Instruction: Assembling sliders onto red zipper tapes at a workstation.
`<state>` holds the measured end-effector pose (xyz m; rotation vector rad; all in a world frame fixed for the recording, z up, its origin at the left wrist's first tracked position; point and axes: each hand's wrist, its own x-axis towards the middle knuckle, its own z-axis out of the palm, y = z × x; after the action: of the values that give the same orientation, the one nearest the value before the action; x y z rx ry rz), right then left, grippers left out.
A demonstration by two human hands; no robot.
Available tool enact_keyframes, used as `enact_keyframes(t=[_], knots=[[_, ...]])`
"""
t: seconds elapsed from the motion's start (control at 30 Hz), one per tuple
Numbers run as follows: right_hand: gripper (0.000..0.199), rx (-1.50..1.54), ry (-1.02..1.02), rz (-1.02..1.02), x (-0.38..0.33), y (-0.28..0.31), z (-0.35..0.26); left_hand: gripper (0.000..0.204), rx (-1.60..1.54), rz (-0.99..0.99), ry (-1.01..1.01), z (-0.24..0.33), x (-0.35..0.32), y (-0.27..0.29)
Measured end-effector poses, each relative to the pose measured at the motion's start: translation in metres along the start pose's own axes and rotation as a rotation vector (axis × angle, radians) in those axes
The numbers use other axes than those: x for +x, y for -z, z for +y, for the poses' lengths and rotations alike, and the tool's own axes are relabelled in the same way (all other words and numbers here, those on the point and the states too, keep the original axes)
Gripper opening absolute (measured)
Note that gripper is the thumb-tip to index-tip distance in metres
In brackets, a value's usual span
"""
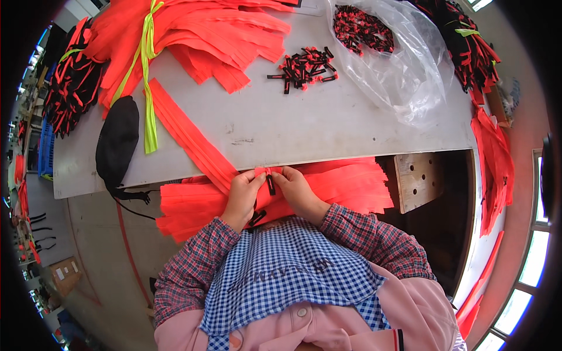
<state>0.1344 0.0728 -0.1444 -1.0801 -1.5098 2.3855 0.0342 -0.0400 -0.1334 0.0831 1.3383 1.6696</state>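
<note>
A long orange zipper runs from the tabletop down to its near edge, where both hands meet at its end. My left hand pinches it between thumb and fingertips. Close beside it, my right hand is closed in a pinch on the same end. Between the fingertips hangs a small black zipper pull. Under my hands, across my lap, lies a thick stack of orange zippers. Another black pull lies on the stack below my left hand. The exact fingertip contact is partly hidden.
On the grey table lie a small heap of black-and-red pulls, a clear plastic bag of more, a large orange bundle with a yellow-green tie, and a black pouch-like thing. A wooden block sits under the table.
</note>
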Motion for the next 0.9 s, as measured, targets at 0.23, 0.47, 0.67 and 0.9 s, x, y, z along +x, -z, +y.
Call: enact_keyframes(t=[0.23, 0.47, 0.67, 0.9], knots=[[0.02, -0.111, -0.045, 0.04, 0.0, 0.001, 0.01, 0.021, 0.067, 0.012, -0.016, -0.01, -0.001, 0.001], [0.021, -0.084, 0.189, 0.161, 0.002, -0.01, 0.019, 0.019, 0.231, 0.132, -0.178, -0.019, 0.007, -0.009], [0.021, -0.03, 0.08, 0.069, -0.013, -0.006, -0.001, 0.019, 0.168, 0.076, -0.11, -0.011, -0.001, -0.002], [0.021, -0.145, -0.049, 0.055, -0.006, 0.001, 0.01, 0.021, 0.093, 0.03, -0.029, -0.01, -0.003, -0.001]])
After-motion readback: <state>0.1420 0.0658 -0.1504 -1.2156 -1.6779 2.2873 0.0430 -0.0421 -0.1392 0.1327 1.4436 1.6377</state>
